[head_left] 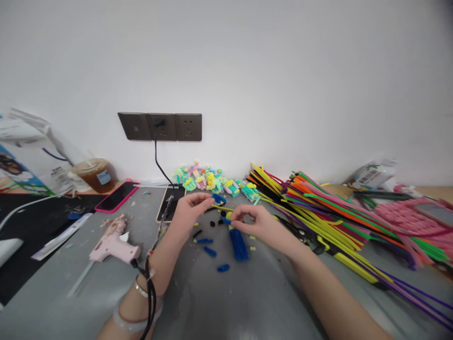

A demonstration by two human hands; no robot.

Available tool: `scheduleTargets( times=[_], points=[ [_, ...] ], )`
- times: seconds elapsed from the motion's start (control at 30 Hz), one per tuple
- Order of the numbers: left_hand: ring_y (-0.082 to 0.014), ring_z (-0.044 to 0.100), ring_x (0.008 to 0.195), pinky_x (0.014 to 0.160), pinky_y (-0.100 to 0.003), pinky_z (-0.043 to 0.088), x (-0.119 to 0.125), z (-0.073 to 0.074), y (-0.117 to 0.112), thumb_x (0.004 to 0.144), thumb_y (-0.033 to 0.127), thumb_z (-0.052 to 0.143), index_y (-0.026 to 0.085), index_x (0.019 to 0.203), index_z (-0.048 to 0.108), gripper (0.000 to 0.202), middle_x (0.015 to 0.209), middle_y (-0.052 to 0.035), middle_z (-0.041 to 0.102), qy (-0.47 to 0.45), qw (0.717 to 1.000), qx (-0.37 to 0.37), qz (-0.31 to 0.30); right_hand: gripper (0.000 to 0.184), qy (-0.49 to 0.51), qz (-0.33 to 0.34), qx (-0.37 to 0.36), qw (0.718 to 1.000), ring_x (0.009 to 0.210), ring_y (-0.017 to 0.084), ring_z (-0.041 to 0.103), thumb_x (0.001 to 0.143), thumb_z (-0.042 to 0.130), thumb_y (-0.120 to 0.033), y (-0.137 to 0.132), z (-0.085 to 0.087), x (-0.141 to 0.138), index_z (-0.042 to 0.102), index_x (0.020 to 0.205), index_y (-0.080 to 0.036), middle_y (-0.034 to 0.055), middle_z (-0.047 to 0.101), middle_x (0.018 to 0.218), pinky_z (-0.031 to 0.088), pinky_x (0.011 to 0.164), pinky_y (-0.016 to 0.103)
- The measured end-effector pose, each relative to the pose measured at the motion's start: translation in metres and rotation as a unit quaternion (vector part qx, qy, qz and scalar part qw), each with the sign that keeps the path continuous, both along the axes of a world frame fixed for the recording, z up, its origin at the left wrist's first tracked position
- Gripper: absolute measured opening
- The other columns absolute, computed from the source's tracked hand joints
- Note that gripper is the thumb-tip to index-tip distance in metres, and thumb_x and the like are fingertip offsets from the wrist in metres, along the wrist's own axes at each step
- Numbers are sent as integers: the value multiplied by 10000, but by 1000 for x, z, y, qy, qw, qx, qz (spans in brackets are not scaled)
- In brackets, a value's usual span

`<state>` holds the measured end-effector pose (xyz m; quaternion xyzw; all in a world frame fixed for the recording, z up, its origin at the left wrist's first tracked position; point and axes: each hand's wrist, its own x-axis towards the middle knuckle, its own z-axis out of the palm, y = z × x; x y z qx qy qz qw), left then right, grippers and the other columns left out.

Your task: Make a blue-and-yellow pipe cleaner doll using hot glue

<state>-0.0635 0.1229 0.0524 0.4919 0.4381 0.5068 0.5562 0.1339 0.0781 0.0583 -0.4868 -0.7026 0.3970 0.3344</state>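
Observation:
My left hand (191,210) pinches a small blue pipe-cleaner piece (218,199) above the grey table (226,293). A thin yellow pipe cleaner (222,208) runs between my two hands. My right hand (253,221) has its fingers curled together on a small blue and yellow bit (226,219) next to it. A bundle of blue pipe cleaners (239,244) lies under my right hand. Short blue cut pieces (209,251) and black bits (213,223) are scattered beneath both hands.
A pink glue gun (113,245) lies at the left, its cord crossing my left wrist. A big heap of coloured pipe cleaners (339,212) fills the right. Finished small figures (212,180) sit by the wall. Two phones (116,196) (172,200), a drink cup (95,174) and a wall socket (161,126) are behind.

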Motion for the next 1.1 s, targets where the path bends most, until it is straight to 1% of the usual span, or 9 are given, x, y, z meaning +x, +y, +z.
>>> scheduleTargets(
  times=[0.07,0.2,0.3,0.4,0.53,0.67,0.87,1.1],
  points=[
    [-73,389,496,500,-222,271,-1,1,-1,536,414,844,132,712,730,352,523,38,546,13,1000,-2,-11,185,60,-34,-52,996,679,173,550,749,672,-372,5,2,9,651,736,-188,18,639,718,393,650,292],
    [-81,394,519,519,-228,280,-1,4,-6,561,422,832,140,710,738,333,556,29,566,61,995,-13,-73,264,141,-74,-105,982,580,131,463,681,741,-429,11,0,18,656,726,-183,-17,575,639,321,578,270],
    [-86,405,527,529,-235,287,-1,5,-10,570,406,826,138,707,743,312,570,19,585,93,988,-24,-123,295,170,-82,-137,972,541,116,416,649,773,-442,12,-2,19,663,723,-178,-32,549,596,285,549,264],
    [-91,407,518,519,-237,280,-1,4,-10,574,406,820,135,699,746,308,553,17,578,115,982,-34,-148,303,179,-72,-145,970,558,115,426,631,784,-445,12,-4,18,666,702,-175,-33,560,601,297,563,267],
    [-89,413,515,510,-227,286,-1,2,-9,594,388,807,127,702,749,288,553,14,582,133,978,-33,-160,300,170,-55,-160,971,602,122,465,628,782,-443,10,-3,13,666,676,-170,-23,589,628,321,600,266],
    [-88,412,503,492,-217,282,0,3,-9,601,381,802,132,695,750,271,535,16,581,142,976,-36,-159,287,170,-49,-167,970,624,127,493,624,787,-427,8,-2,9,673,682,-171,-16,609,648,345,624,264],
    [-87,411,496,479,-213,282,1,5,-11,593,374,805,137,691,750,262,525,19,576,144,977,-39,-155,283,171,-40,-171,970,599,120,476,629,784,-423,8,-1,7,659,661,-171,-27,586,619,334,602,259],
    [-85,416,498,489,-218,289,1,4,-10,584,393,810,126,697,752,295,538,10,590,134,977,-36,-159,259,170,-33,-173,970,604,122,482,634,787,-406,7,1,5,673,670,-176,-23,591,626,347,611,257]
  ],
)
